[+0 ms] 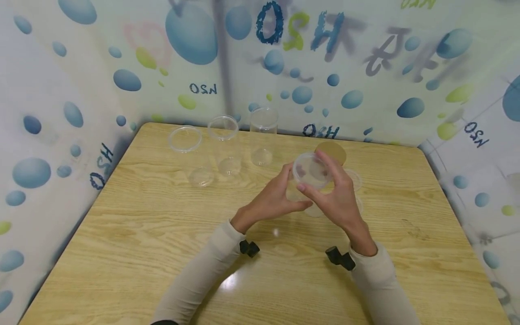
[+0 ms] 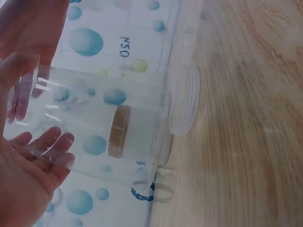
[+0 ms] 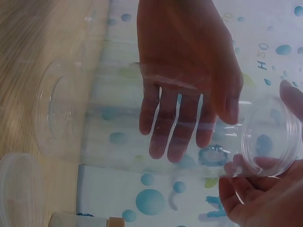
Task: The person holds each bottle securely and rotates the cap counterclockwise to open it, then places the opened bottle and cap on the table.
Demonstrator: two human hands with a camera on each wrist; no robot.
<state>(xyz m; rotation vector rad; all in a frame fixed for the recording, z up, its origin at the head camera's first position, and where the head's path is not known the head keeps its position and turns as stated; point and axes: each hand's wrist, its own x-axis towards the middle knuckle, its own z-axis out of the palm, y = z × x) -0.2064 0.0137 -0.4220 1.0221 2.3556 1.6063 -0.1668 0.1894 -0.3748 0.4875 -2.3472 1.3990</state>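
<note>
Both hands hold a tall clear plastic jar [image 3: 113,127] over the right half of the table. My left hand [image 1: 270,198] is round the jar's body, thumb on the near side and fingers behind it. Up at the mouth, my right hand [image 1: 341,198] grips the edge of a translucent round lid [image 1: 312,170], thumb in front and fingers at the far side. The jar's base is close over the tabletop in the right wrist view. Beside that base lies another translucent lid [image 2: 184,99].
Three clear jars without lids stand at the back left: one in front [image 1: 201,177], one in the middle [image 1: 229,167] and one behind [image 1: 262,156]. A clear container with a tan cap [image 1: 335,152] is behind my hands. Loose lids [image 1: 355,180] lie right of the jar. Patterned wall panels surround the table.
</note>
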